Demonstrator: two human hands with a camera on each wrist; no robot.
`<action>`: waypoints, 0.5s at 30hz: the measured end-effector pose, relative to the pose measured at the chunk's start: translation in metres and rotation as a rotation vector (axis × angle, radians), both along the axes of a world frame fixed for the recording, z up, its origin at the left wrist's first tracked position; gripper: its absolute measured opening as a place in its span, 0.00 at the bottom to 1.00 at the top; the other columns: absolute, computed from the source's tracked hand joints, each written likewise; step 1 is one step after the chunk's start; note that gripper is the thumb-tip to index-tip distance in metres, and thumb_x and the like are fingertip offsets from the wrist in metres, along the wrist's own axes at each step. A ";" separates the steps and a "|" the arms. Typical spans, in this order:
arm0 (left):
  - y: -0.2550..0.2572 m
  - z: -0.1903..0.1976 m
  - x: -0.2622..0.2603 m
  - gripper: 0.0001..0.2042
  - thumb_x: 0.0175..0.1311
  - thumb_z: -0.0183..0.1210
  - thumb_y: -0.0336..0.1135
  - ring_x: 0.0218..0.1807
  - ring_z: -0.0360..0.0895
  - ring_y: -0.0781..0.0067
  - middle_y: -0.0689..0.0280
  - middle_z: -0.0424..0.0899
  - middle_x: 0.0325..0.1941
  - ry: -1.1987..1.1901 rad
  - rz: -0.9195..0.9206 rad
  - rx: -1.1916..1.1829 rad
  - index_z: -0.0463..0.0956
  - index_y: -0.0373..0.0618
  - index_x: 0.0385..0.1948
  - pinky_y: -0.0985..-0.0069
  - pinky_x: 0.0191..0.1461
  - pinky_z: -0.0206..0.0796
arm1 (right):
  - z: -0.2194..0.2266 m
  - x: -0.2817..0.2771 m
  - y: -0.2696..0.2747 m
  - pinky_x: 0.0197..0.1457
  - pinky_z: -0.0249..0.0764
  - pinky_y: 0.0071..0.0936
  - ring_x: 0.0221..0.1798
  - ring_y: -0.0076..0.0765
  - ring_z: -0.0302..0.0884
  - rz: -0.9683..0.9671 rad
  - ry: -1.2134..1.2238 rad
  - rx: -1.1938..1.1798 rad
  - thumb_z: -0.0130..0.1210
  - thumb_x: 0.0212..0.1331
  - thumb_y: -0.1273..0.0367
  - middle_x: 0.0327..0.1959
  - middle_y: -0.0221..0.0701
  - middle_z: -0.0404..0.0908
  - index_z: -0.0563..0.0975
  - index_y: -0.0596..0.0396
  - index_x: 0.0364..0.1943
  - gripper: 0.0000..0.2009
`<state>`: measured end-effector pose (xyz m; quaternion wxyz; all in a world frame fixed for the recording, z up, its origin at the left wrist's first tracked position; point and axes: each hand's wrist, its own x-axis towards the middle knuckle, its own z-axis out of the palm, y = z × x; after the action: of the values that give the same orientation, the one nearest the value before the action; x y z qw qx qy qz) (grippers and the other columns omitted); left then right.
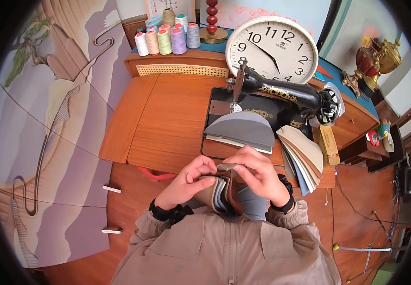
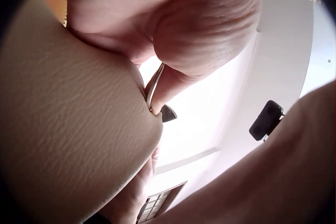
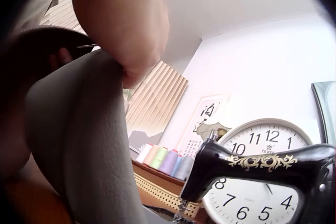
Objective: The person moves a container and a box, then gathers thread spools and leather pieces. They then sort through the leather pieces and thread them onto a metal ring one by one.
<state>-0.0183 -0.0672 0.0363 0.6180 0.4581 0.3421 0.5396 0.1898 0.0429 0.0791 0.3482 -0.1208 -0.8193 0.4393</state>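
Note:
Above my lap, both hands work at a stack of leather-like pieces (image 1: 220, 198) in beige, grey, dark blue and brown. My left hand (image 1: 182, 185) pinches the stack near its upper end, thumb laid along its edge. My right hand (image 1: 261, 178) pinches the turned-up grey-brown end (image 1: 226, 167) between thumb and fingers. Close up in the left wrist view, a grained beige piece (image 2: 79, 119) fills the left side, the fingertips at its edge. A grey piece (image 3: 97, 124) bends beneath my fingers in the right wrist view, with a thin shiny sliver (image 3: 87, 46) beside it.
A black sewing machine (image 1: 286, 92) stands on the wooden table (image 1: 167, 114), grey half-round pieces (image 1: 241, 130) before it. Right of these lie a fan of coloured pieces (image 1: 305, 152) and a yellow box (image 1: 329, 145). Thread spools (image 1: 179, 40) and a clock (image 1: 276, 47) stand behind.

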 end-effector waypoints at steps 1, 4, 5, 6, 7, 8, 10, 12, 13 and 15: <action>0.000 0.002 0.002 0.10 0.71 0.56 0.26 0.52 0.72 0.85 0.71 0.76 0.47 0.013 -0.007 -0.007 0.66 0.45 0.49 0.82 0.56 0.62 | 0.002 0.002 0.001 0.44 0.73 0.31 0.40 0.37 0.76 0.011 0.006 0.054 0.55 0.63 0.78 0.38 0.34 0.77 0.82 0.56 0.48 0.11; 0.002 0.004 0.007 0.11 0.71 0.56 0.26 0.52 0.72 0.85 0.71 0.76 0.47 0.040 -0.032 -0.020 0.66 0.45 0.49 0.82 0.57 0.62 | 0.010 0.012 0.005 0.44 0.73 0.33 0.39 0.41 0.75 0.033 -0.081 0.123 0.56 0.63 0.77 0.36 0.34 0.76 0.82 0.54 0.47 0.11; 0.003 0.005 0.008 0.11 0.71 0.56 0.26 0.52 0.72 0.85 0.71 0.76 0.47 0.048 -0.048 -0.023 0.65 0.45 0.50 0.82 0.57 0.62 | 0.013 0.015 0.006 0.44 0.73 0.33 0.39 0.41 0.75 0.031 -0.075 0.122 0.56 0.63 0.77 0.36 0.34 0.76 0.82 0.54 0.47 0.11; 0.004 0.006 0.010 0.11 0.71 0.56 0.26 0.52 0.72 0.85 0.71 0.76 0.47 0.054 -0.050 -0.025 0.65 0.45 0.50 0.82 0.57 0.62 | 0.015 0.017 0.008 0.43 0.74 0.33 0.39 0.41 0.75 0.038 -0.102 0.152 0.56 0.62 0.77 0.36 0.34 0.75 0.81 0.53 0.46 0.10; 0.004 0.008 0.012 0.11 0.71 0.56 0.26 0.52 0.72 0.85 0.71 0.76 0.47 0.057 -0.057 -0.030 0.65 0.45 0.50 0.82 0.57 0.63 | 0.017 0.020 0.009 0.43 0.74 0.34 0.39 0.42 0.75 0.046 -0.128 0.181 0.57 0.61 0.77 0.36 0.33 0.74 0.81 0.53 0.46 0.10; 0.005 0.009 0.014 0.11 0.71 0.56 0.26 0.52 0.72 0.85 0.71 0.76 0.47 0.060 -0.064 -0.036 0.65 0.45 0.50 0.81 0.57 0.63 | 0.017 0.022 0.010 0.43 0.74 0.34 0.39 0.42 0.75 0.043 -0.123 0.180 0.57 0.61 0.77 0.36 0.33 0.74 0.81 0.53 0.46 0.10; 0.007 0.011 0.018 0.11 0.71 0.56 0.26 0.52 0.72 0.85 0.71 0.77 0.47 0.064 -0.063 -0.025 0.65 0.45 0.49 0.81 0.57 0.63 | 0.018 0.027 0.012 0.41 0.74 0.35 0.38 0.42 0.76 0.005 -0.114 0.262 0.58 0.59 0.77 0.35 0.32 0.75 0.82 0.52 0.45 0.10; 0.008 0.012 0.022 0.11 0.71 0.56 0.26 0.52 0.72 0.85 0.71 0.77 0.47 0.067 -0.061 -0.015 0.66 0.44 0.49 0.81 0.57 0.63 | 0.017 0.033 0.011 0.40 0.74 0.35 0.38 0.42 0.76 -0.023 -0.087 0.279 0.59 0.58 0.77 0.35 0.32 0.75 0.82 0.53 0.44 0.11; 0.008 0.013 0.024 0.11 0.71 0.57 0.29 0.52 0.73 0.83 0.70 0.77 0.47 0.070 -0.041 -0.012 0.66 0.44 0.49 0.80 0.58 0.63 | 0.016 0.037 0.009 0.39 0.74 0.36 0.37 0.42 0.76 -0.047 -0.067 0.295 0.60 0.57 0.77 0.34 0.32 0.75 0.82 0.53 0.44 0.11; 0.008 0.013 0.026 0.12 0.70 0.58 0.31 0.51 0.73 0.81 0.69 0.77 0.47 0.073 -0.022 -0.012 0.66 0.43 0.50 0.79 0.59 0.63 | 0.009 0.043 0.008 0.38 0.75 0.35 0.37 0.41 0.77 -0.067 -0.056 0.309 0.60 0.56 0.77 0.34 0.31 0.75 0.82 0.53 0.44 0.12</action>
<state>0.0079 -0.0591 0.0498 0.6138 0.4775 0.3626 0.5136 0.2328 0.0508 0.0880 0.3541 -0.1055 -0.8820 0.2924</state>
